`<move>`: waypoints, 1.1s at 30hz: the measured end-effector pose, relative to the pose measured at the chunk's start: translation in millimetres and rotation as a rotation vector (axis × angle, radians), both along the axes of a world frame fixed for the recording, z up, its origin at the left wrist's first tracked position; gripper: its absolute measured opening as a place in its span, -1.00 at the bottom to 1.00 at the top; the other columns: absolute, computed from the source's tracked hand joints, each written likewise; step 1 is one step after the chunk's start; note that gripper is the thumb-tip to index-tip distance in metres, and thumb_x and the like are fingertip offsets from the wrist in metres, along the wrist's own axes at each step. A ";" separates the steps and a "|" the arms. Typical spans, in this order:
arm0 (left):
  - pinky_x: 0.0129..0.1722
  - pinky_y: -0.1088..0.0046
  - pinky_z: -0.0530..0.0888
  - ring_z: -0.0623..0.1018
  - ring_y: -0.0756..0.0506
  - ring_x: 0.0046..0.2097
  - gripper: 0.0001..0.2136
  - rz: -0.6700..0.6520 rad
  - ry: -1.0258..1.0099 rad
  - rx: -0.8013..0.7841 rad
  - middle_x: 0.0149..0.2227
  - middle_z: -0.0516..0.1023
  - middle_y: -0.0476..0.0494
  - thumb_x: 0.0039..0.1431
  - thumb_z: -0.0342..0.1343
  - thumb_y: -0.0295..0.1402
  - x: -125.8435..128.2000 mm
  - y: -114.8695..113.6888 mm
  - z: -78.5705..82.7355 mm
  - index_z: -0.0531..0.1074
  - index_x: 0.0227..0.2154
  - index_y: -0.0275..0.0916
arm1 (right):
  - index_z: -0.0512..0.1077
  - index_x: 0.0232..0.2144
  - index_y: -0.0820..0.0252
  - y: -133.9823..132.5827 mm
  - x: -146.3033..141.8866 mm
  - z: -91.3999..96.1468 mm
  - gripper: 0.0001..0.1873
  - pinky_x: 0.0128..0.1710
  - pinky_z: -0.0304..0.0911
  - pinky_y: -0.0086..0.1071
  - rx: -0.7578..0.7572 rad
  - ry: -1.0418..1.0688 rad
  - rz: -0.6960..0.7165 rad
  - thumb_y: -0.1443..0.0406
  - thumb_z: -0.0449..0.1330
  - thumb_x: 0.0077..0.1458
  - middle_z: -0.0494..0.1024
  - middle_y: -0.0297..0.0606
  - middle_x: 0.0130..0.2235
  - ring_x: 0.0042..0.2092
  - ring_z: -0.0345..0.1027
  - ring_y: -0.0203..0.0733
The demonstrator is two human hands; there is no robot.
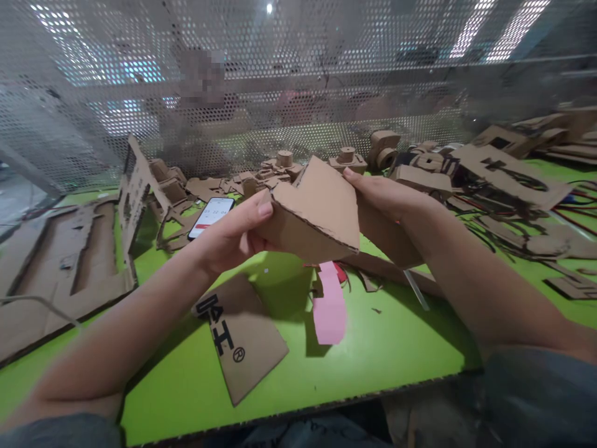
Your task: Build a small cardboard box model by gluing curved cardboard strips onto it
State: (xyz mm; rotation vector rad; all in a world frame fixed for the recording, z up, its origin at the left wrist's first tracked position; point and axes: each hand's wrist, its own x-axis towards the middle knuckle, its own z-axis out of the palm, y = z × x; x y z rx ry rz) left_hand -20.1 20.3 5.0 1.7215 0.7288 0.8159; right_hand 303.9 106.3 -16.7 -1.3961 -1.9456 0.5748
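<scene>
Between my hands, above the green table, is a folded cardboard piece [326, 202] with a notch in its top edge. My left hand [249, 227] grips its left end, thumb on the top and fingers underneath. My right hand [389, 193] is closed on its right side, the thumb at the upper edge; the other fingers are hidden behind the card. Beneath it on the table lies a pink paper strip [331, 311]. A flat cardboard piece with black printing [254, 348] rests to the left of the strip.
A phone [211, 216] lies behind my left wrist. Cardboard frames [37, 261] stand at the left. Cardboard parts and wires [494, 205] are heaped at the right. A perforated metal screen [289, 81] closes off the back of the green table [396, 348].
</scene>
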 end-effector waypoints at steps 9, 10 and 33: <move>0.06 -0.05 0.77 0.65 -0.51 0.25 -0.26 0.032 -0.137 -0.119 0.05 0.72 -0.24 0.11 0.30 0.34 1.9 -2.3 -4.2 0.53 0.18 -0.08 | 0.69 -0.06 -0.12 -13.8 -19.1 7.0 -0.38 0.17 0.57 0.20 -0.317 0.262 -0.078 -0.35 0.17 0.25 0.75 -0.16 0.09 0.12 0.65 0.25; 0.11 -0.09 0.75 0.62 -0.52 0.28 -0.26 0.038 -0.170 -0.157 0.07 0.71 -0.24 0.12 0.31 0.32 2.9 -3.5 -4.6 0.52 0.18 -0.10 | 0.69 -0.07 -0.11 -15.0 -20.9 7.8 -0.42 0.19 0.56 0.16 -0.346 0.290 -0.077 -0.30 0.17 0.28 0.75 -0.18 0.09 0.13 0.65 0.23; 0.50 -0.17 0.35 0.36 -0.53 0.50 -0.03 0.241 0.111 0.518 0.50 0.34 -0.26 -0.01 0.53 0.18 -16.9 18.3 -14.7 0.33 0.44 0.07 | 0.36 0.43 0.14 -77.5 -46.3 36.1 -0.05 0.32 0.31 0.41 0.686 -0.456 0.242 -0.32 0.23 0.26 0.53 0.12 0.34 0.34 0.39 0.47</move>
